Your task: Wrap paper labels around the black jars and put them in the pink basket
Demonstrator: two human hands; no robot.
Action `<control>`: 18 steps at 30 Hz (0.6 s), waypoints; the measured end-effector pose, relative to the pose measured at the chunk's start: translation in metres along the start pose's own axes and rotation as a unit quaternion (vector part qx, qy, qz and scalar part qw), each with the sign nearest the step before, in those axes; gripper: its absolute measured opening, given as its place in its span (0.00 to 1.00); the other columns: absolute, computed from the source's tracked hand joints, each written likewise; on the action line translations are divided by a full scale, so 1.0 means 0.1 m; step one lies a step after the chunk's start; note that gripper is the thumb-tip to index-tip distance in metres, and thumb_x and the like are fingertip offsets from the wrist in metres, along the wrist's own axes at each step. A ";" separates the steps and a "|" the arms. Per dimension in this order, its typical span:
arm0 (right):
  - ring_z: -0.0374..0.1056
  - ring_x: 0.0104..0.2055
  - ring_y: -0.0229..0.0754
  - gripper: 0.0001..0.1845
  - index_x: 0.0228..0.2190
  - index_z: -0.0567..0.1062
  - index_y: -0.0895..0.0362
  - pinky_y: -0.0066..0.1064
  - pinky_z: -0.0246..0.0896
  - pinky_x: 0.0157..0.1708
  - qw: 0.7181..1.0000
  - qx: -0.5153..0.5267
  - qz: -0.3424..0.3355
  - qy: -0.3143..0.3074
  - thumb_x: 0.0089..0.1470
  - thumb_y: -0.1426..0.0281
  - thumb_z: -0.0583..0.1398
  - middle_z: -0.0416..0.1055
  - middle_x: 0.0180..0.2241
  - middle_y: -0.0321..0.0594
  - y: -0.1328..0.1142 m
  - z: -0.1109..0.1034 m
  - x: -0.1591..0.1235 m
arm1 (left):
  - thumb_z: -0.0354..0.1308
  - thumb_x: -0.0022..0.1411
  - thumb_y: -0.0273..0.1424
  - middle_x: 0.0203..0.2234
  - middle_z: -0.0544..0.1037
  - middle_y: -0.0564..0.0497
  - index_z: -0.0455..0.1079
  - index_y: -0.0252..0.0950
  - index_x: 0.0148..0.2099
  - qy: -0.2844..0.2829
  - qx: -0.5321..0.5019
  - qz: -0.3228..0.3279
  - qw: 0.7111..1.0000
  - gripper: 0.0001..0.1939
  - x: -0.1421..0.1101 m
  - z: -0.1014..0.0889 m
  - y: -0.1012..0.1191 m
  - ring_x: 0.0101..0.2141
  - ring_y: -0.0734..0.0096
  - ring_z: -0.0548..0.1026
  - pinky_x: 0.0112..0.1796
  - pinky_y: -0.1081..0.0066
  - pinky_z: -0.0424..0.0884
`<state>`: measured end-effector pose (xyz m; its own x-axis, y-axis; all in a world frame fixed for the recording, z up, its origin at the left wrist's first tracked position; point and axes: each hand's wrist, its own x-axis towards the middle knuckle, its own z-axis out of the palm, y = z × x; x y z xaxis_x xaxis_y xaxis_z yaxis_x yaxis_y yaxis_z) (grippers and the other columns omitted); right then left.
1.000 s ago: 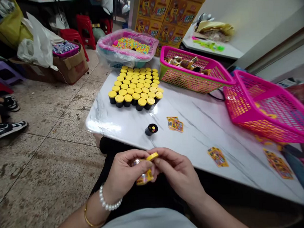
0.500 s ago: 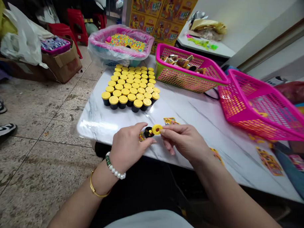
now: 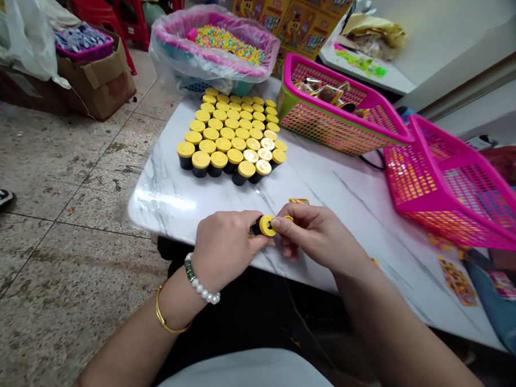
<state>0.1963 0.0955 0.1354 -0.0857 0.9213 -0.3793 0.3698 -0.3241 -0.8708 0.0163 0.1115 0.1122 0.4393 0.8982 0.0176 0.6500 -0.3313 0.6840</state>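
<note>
My left hand [image 3: 226,237] is closed around a small black cup [image 3: 255,227], tipped so its mouth points right. Over that mouth sits a yellow ring-shaped lid [image 3: 266,226] with a dark hole. The thumb of my right hand [image 3: 316,234] touches the ring's right side. Pinched in the right fingers is a small yellow piece [image 3: 289,218], mostly hidden; whether it joins the ring I cannot tell. Beyond my hands stand several rows of black cups with yellow lids [image 3: 223,144]. A printed yellow wrapper [image 3: 299,201] lies just behind the right hand.
A plastic-lined basin [image 3: 160,56] of colourful beads is at the back. To its right stand a pink-and-green basket [image 3: 323,129] with wrapped items and a pink basket [image 3: 435,181]. Printed sheets [image 3: 458,279] lie at right. The white table's edge [image 3: 175,236] is close to me.
The yellow ring has moved onto the mouth of the black cup. My right thumb now presses at it, and another yellow bit shows by the right fingers. The camera view has shifted slightly.
</note>
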 end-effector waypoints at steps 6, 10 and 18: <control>0.69 0.20 0.37 0.24 0.20 0.74 0.57 0.27 0.67 0.22 0.999 -0.028 -0.018 -0.017 0.46 0.50 0.69 0.74 0.18 0.38 -0.07 -0.03 0.05 | 0.65 0.59 0.41 0.29 0.83 0.49 0.80 0.41 0.38 -0.002 -0.001 -0.006 1.000 0.10 0.00 0.02 0.01 0.29 0.64 0.76 0.29 0.69 0.60; 0.73 0.23 0.40 0.24 0.20 0.73 0.56 0.29 0.70 0.24 1.000 0.013 -0.003 -0.027 0.46 0.49 0.69 0.74 0.20 0.38 -0.06 0.01 0.06 | 0.65 0.59 0.41 0.30 0.83 0.49 0.81 0.43 0.40 0.001 -0.012 -0.010 1.000 0.10 0.00 0.03 0.01 0.30 0.63 0.76 0.30 0.68 0.61; 0.72 0.21 0.37 0.25 0.20 0.70 0.56 0.29 0.74 0.25 0.993 0.113 0.002 -0.019 0.44 0.49 0.70 0.70 0.19 0.33 0.01 0.10 0.03 | 0.64 0.59 0.41 0.28 0.83 0.50 0.82 0.43 0.40 0.010 -0.013 -0.011 1.000 0.10 0.01 0.02 -0.01 0.29 0.65 0.75 0.28 0.70 0.60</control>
<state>0.1871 0.0954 0.1298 -0.1216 0.9122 -0.3913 0.1534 -0.3723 -0.9154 0.0169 0.1121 0.1099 0.4127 0.9107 0.0176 0.6420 -0.3045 0.7037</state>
